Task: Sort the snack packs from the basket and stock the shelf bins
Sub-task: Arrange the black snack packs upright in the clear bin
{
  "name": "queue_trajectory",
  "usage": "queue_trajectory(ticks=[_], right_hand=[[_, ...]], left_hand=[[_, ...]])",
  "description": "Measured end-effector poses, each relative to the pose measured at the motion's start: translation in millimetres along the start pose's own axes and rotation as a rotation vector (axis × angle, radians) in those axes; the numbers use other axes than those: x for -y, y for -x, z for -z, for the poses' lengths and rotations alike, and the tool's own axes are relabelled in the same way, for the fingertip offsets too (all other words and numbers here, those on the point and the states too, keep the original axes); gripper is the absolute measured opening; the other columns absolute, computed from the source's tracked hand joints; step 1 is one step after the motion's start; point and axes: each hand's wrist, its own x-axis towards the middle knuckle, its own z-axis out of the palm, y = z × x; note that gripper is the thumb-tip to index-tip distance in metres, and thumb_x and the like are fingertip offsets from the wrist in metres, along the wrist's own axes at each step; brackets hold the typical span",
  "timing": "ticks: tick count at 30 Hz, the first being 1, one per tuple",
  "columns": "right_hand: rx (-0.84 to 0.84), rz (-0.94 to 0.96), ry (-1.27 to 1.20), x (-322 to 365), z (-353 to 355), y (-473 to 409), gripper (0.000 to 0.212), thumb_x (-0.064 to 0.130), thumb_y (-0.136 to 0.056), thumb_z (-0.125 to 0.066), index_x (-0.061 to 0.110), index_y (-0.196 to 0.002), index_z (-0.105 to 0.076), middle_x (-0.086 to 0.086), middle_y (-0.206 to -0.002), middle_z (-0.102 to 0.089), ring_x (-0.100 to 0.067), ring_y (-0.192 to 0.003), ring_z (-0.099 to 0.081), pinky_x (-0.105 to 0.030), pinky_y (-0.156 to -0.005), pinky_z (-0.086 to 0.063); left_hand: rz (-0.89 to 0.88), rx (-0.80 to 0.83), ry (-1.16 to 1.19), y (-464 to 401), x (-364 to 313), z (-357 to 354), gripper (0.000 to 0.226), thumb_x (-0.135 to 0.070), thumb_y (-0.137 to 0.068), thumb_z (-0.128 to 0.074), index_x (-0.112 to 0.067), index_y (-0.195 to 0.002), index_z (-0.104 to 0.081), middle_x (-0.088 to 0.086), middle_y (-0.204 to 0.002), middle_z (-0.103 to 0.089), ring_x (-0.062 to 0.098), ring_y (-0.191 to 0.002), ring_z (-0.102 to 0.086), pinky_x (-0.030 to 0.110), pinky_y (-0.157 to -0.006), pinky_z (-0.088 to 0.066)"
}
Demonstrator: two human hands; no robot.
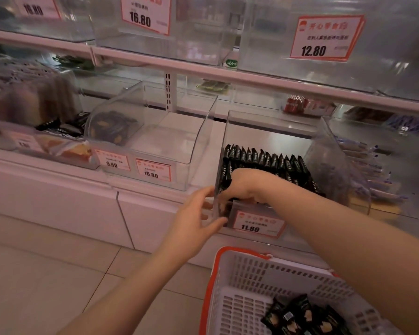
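1. Down by the person's feet sits the basket [230, 293], white with an orange rim. A few black snack packs [300, 315] lie in its far right corner. The rest of its floor that I can see is bare.
2. So I think the job is partly done. Some packs are on the shelf and some wait in the basket.
3. Just above the basket, at the front edge of the low shelf, stands the clear bin [271, 131] with the 11.80 price tag [257, 224].
4. Inside it, black packs [266, 158] stand in neat rows. The back of this bin has room left.
5. One hand, the right hand [237, 187], reaches down into the front of that bin. Its fingers are curled among the packs. I cannot tell if it grips one.
6. Outside, the left hand [194, 221] is spread flat against the bin's left front corner, as if to steady it.
7. Next door on the left, the middle bin [169, 146] holds only a small dark pile in its back left corner.
8. Up on the top shelf, the upper bins [264, 44] look almost bare.
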Motion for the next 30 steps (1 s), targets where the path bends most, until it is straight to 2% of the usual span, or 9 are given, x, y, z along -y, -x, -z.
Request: queue_trajectory(ticks=[4, 6, 8, 13, 18, 20, 23, 27, 30], right_hand=[[0.024, -0.013, -0.344, -28.4, -6.4, 1.0, 0.049, 0.05, -0.075, -0.07, 0.009, -0.1, -0.06, -0.003, -0.095, -0.062, -0.013, -0.085, -0.057, -0.029, -0.074, -0.05], [0.013, -0.018, -0.375, -35.6, -9.5, 1.2, 0.071, 0.044, -0.07, -0.077, 0.007, -0.125, -0.051, -0.006, -0.115, -0.062, -0.019, -0.101, -0.058, -0.038, -0.092, -0.049], [-0.012, -0.038, -0.351, -33.6, -12.1, -0.7, 0.086, 0.039, -0.064, -0.082, 0.011, -0.135, -0.041, -0.006, -0.121, -0.06, -0.02, -0.104, -0.057, -0.036, -0.092, -0.048], [-0.173, 0.031, -0.138, -18.8, -15.8, -9.9, 0.077, 0.041, -0.068, -0.079, 0.01, -0.128, -0.043, -0.007, -0.12, -0.056, -0.014, -0.088, -0.046, -0.019, -0.054, -0.032], [-0.184, 0.092, -0.215, -30.6, -4.2, -0.2, 0.054, 0.037, -0.078, -0.073, 0.012, -0.12, -0.05, -0.004, -0.106, -0.063, -0.017, -0.086, -0.063, -0.03, -0.068, -0.053], [-0.193, 0.133, -0.215, -47.5, 11.2, 12.0, 0.036, 0.032, -0.082, -0.069, 0.014, -0.11, -0.055, -0.004, -0.098, -0.067, -0.016, -0.08, -0.067, -0.033, -0.075, -0.057], [-0.35, 0.096, 0.088, -87.3, 38.7, 28.9, 0.024, 0.025, -0.085, -0.066, 0.015, -0.106, -0.06, -0.004, -0.102, -0.067, -0.018, -0.086, -0.059, -0.028, -0.077, -0.048], [-0.387, -0.121, 0.587, -138.3, 57.3, 50.9, 0.018, 0.011, -0.091, -0.048, 0.012, -0.106, -0.058, -0.013, -0.11, -0.062, -0.029, -0.099, -0.06, -0.033, -0.077, -0.047], [-0.296, -0.077, 0.794, -142.3, 54.0, 56.0, 0.024, 0.01, -0.09, -0.047, 0.012, -0.111, -0.057, -0.01, -0.113, -0.061, -0.027, -0.103, -0.061, -0.033, -0.076, -0.049]], left_hand=[[-0.022, -0.018, 0.011, -0.5, 4.5, -2.1, 0.053, -0.018, -0.08, -0.069, -0.032, -0.126, -0.046, -0.018, -0.119, -0.053, -0.005, -0.1, -0.053, 0.022, -0.081, -0.052], [-0.036, -0.029, 0.011, -0.4, 4.5, -1.7, 0.055, -0.018, -0.08, -0.069, -0.043, -0.119, -0.041, -0.025, -0.112, -0.05, -0.01, -0.099, -0.051, 0.017, -0.078, -0.051], [-0.037, -0.038, 0.02, -0.8, 5.5, -2.9, 0.056, -0.018, -0.08, -0.069, -0.044, -0.119, -0.039, -0.024, -0.112, -0.049, -0.009, -0.099, -0.051, 0.016, -0.077, -0.051], [-0.056, -0.036, -0.006, 0.4, 4.7, -3.9, 0.055, -0.019, -0.082, -0.067, -0.039, -0.126, -0.041, -0.021, -0.113, -0.05, -0.009, -0.099, -0.051, 0.014, -0.077, -0.05], [-0.085, -0.138, -0.102, 5.3, -9.5, 5.4, 0.053, -0.024, -0.085, -0.062, -0.024, -0.134, -0.04, -0.015, -0.12, -0.044, -0.007, -0.102, -0.043, 0.015, -0.086, -0.041], [-0.219, -0.242, -0.19, 5.6, -23.6, 10.4, 0.042, -0.02, -0.087, -0.057, -0.015, -0.128, -0.047, -0.01, -0.118, -0.043, -0.002, -0.107, -0.04, 0.02, -0.092, -0.039], [-0.48, -0.279, -0.321, -1.6, -52.5, 8.5, 0.029, -0.019, -0.086, -0.049, -0.006, -0.108, -0.062, 0.005, -0.11, -0.054, 0.014, -0.107, -0.048, 0.02, -0.093, -0.036], [-0.522, 0.038, -0.416, -35.1, -88.1, -16.2, 0.026, -0.022, -0.088, -0.059, -0.011, -0.112, -0.062, 0.004, -0.117, -0.056, 0.02, -0.108, -0.053, 0.031, -0.088, -0.046], [-0.458, 0.38, -0.555, -73.9, -103.8, -46.8, 0.034, -0.034, -0.09, -0.057, -0.02, -0.12, -0.056, -0.002, -0.124, -0.052, 0.016, -0.112, -0.05, 0.035, -0.093, -0.045]])
